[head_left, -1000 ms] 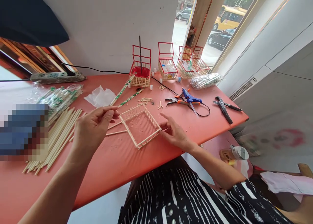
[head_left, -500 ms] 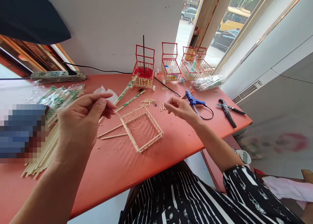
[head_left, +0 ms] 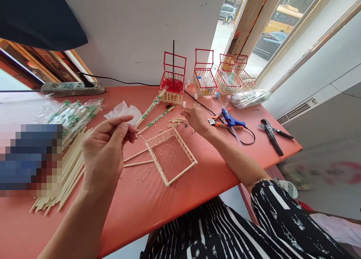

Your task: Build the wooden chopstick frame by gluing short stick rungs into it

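Observation:
My left hand [head_left: 108, 148] is raised over the left part of the red table, thumb and forefinger pressed together; anything between them is too small or hidden. Farther right, my right hand [head_left: 197, 120] reaches beside a small pile of short sticks [head_left: 177, 120], its fingers bent close together and their tips partly hidden. Between and below the hands lies a square wooden stick frame [head_left: 158, 163] with short upright posts along some sides. Two loose sticks [head_left: 138, 163] lie at its left, and wood crumbs are scattered inside and around it.
Bundled sticks [head_left: 69, 172] and plastic-wrapped packs [head_left: 76, 114] lie left. Behind stand small red-topped stick carts [head_left: 172, 91]. A blue glue gun [head_left: 231, 119], orange-handled pliers [head_left: 217, 121] and black-handled pliers [head_left: 272, 136] lie right. A cable runs along the wall.
My right hand has moved left and away from me, towards the short stick pile. My left hand keeps its pinch. The view has shifted, so the table's objects appear farther right.

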### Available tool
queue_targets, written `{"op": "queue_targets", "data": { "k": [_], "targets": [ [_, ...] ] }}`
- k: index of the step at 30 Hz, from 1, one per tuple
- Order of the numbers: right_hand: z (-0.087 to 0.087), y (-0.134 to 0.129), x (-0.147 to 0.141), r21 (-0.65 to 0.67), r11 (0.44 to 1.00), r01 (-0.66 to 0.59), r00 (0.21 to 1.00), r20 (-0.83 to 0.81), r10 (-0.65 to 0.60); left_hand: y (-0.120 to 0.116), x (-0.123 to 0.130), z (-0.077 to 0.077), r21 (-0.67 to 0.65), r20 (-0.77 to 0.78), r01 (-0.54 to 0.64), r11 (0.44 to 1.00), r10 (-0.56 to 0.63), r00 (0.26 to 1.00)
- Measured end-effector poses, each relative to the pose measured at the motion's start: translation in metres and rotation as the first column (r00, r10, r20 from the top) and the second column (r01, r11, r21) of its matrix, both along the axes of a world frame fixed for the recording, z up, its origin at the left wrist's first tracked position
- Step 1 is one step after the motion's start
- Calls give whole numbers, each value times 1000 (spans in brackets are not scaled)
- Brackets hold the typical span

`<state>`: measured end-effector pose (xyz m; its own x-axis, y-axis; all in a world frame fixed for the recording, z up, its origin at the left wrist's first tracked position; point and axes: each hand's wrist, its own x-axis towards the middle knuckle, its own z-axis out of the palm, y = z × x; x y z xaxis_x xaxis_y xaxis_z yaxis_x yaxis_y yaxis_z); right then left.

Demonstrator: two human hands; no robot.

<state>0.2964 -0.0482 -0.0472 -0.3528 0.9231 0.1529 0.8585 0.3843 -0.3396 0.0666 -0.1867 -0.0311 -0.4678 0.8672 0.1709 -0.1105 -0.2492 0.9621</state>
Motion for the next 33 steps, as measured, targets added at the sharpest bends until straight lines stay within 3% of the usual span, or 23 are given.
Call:
{"op": "queue_targets", "data": {
  "k": [16,24,33],
  "targets": [
    [4,2,-14,32,997,70,975,209,-75,-2,6,2,22,1,7,1000,-7,1000],
    [0,6,-9,-37,995,-94,959,265,101,-1,8,1,24,-13,13,1000,-13,1000],
    [-7,11,-10,-63,995,-75,962,258,89,-1,9,-3,28,-36,58,998,-57,998]
  ]
}}
